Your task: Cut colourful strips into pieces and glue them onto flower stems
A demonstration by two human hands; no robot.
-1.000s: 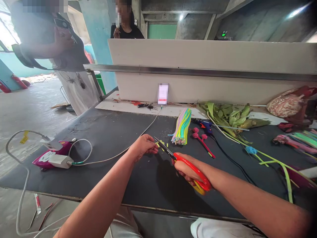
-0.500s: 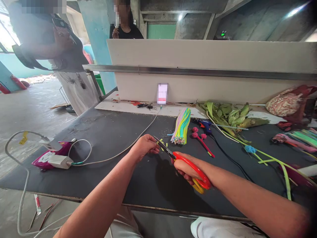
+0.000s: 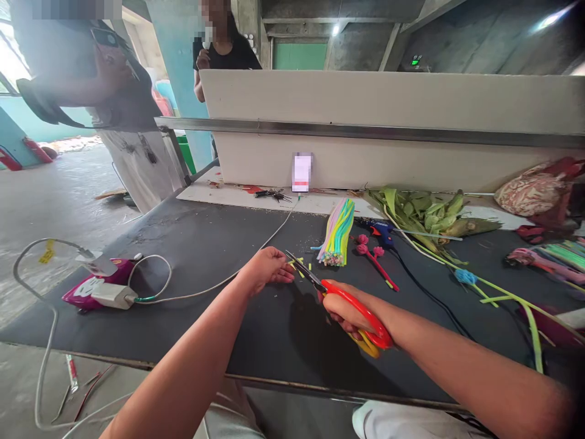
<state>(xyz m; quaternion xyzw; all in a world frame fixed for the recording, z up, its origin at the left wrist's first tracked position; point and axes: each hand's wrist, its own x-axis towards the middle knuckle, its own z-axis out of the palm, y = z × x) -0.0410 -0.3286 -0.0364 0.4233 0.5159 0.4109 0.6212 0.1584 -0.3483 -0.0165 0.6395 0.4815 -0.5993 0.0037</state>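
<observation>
My right hand [image 3: 345, 308] is wrapped round the handles of a pair of scissors [image 3: 356, 308], one loop red and the other yellow. The blades reach up and left to the fingertips of my left hand [image 3: 269, 267], which are pinched together. A thin yellow-green bit shows by those fingertips; whether it is held cannot be made out. Short yellow-green pieces [image 3: 309, 266] lie on the table beneath the blades. Just beyond stands a bundle of pastel pipe cleaners [image 3: 337, 241]. To its right is a red stem with pink balls [image 3: 377, 262].
A blue glue gun [image 3: 381, 233] and green leaves [image 3: 425, 213] lie at the back right. A phone [image 3: 302, 172] leans on the white board, its cable crossing the table [image 3: 183, 341]. A power strip [image 3: 98, 286] sits left. Two people stand beyond the table.
The view has shifted slightly. Both hands and the scissors keep nearly the same position. The person behind the board has moved a little left.
</observation>
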